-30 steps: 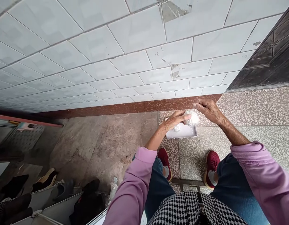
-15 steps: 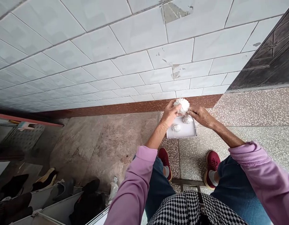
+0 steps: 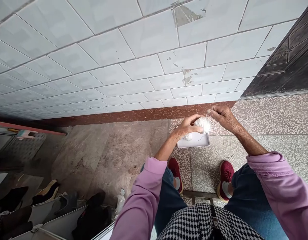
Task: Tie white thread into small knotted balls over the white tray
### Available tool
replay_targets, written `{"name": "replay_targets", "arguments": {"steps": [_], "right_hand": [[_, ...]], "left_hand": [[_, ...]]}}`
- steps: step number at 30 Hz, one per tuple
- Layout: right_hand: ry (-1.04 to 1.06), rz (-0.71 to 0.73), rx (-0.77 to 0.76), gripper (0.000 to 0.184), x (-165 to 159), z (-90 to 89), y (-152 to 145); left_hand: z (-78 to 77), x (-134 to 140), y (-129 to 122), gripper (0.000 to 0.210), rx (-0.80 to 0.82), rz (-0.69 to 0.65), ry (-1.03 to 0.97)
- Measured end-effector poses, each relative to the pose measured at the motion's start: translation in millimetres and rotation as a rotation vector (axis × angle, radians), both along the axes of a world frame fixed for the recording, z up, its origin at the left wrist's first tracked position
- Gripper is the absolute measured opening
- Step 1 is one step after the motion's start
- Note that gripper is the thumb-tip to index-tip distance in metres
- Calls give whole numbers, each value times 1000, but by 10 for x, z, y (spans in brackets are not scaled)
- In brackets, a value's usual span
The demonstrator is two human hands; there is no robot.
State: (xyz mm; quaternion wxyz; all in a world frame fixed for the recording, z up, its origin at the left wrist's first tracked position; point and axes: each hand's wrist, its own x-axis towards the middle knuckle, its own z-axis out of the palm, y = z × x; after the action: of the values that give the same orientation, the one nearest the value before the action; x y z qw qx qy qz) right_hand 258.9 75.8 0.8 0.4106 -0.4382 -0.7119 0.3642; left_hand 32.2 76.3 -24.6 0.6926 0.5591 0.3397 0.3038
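A round white ball of yarn (image 3: pixel 202 125) is gripped in my left hand (image 3: pixel 187 126), thumb below and fingers above. My right hand (image 3: pixel 222 116) pinches a white strand of yarn just up and to the right of the ball, and the strand runs down to it. Below the ball, a shallow white box lid or tray (image 3: pixel 193 143) lies on the floor. A smaller white ball (image 3: pixel 187 137) sits in its left part. My left hand and the held ball cover the tray's far side.
A tiled wall (image 3: pixel 134 70) with a brown base strip rises beyond my hands. My red shoes (image 3: pixel 226 173) stand on the speckled floor. At lower left are dark shoes (image 3: pixel 47 191) and a rack (image 3: pixel 56 221). A dark door (image 3: pixel 286 66) is at upper right.
The held ball has moved right and down, over the tray, and turned. My right hand has drawn up and away from it, with the strand stretched between.
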Motion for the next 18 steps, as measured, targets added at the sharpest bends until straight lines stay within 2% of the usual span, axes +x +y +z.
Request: {"name": "replay_targets", "arguments": {"steps": [6, 9, 13, 18], "right_hand": [[39, 37, -56, 59, -92, -162, 89], [-11, 58, -49, 55, -130, -228, 107], [-132, 112, -42, 44, -194, -352, 76], [-211, 196, -50, 36, -328, -380, -36]], "left_hand": [[115, 58, -9, 64, -134, 124, -243], [76, 51, 60, 57, -194, 210, -289], [-20, 23, 161, 50, -226, 409, -346], [-82, -17, 185, 55, -187, 547, -269]]}}
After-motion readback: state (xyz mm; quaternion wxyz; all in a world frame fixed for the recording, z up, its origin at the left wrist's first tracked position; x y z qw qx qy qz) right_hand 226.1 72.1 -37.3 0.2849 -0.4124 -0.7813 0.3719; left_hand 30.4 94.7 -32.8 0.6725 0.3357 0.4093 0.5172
